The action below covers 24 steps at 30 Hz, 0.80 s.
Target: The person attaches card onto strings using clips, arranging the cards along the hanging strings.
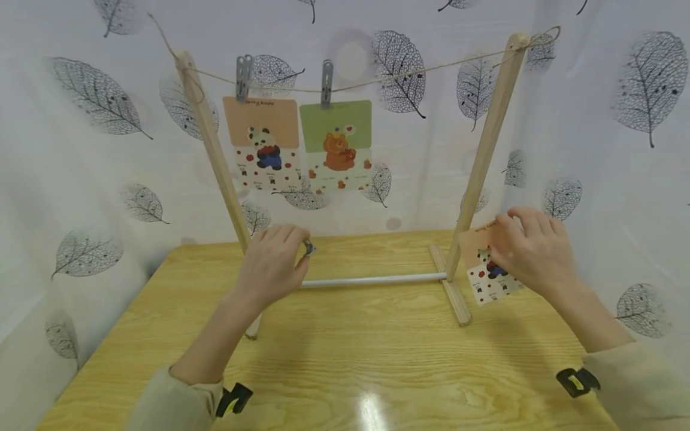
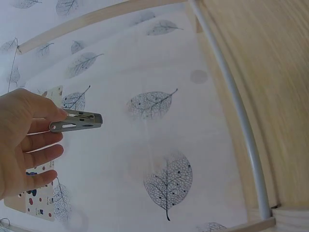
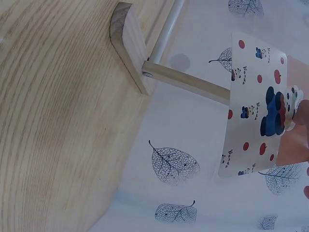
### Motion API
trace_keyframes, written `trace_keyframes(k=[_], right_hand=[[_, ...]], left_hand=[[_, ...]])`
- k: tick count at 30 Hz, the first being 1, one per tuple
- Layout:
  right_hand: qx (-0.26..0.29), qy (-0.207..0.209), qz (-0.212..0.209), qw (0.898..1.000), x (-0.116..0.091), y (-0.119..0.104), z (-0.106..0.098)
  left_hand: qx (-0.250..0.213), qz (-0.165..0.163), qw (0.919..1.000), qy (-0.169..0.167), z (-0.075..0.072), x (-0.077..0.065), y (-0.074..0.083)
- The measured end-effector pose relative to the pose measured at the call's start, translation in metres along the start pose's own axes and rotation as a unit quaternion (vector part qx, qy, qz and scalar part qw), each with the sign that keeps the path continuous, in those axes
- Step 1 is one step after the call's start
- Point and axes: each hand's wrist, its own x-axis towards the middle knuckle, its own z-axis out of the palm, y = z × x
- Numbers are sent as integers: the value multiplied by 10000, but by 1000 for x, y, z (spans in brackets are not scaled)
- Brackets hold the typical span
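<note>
My left hand [image 1: 274, 261] pinches a grey clothespin [image 2: 77, 121] between thumb and forefinger, its other fingers spread in the left wrist view. In my right hand [image 1: 536, 251] is a panda card [image 1: 493, 272], orange at the top and white with red dots below, gripped near its upper edge. The right wrist view shows this card [image 3: 253, 106] close up, with fingertips at its orange part. Ahead, a string [image 1: 409, 73] carries another panda card [image 1: 264, 143] and a green bear card [image 1: 338, 143], each under a grey clothespin [image 1: 326, 84].
The string runs between two wooden posts, a left post [image 1: 215, 155] and a right post [image 1: 487, 149]. A white rod [image 1: 377, 279] joins them low down. The frame stands on a wooden table [image 1: 345, 353] before a leaf-patterned curtain [image 1: 431, 197].
</note>
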Motion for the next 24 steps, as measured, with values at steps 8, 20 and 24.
trace_keyframes(k=[8, 20, 24], right_hand=[[58, 260, -15, 9996, 12, -3, 0], [163, 392, 56, 9991, 27, -9, 4], [190, 345, 62, 9992, 32, -12, 3]], left_hand=[[-195, 44, 9994, 284, -7, 17, 8], [-301, 175, 9977, 588, -10, 43, 16], [-365, 269, 9964, 718, -12, 51, 21]])
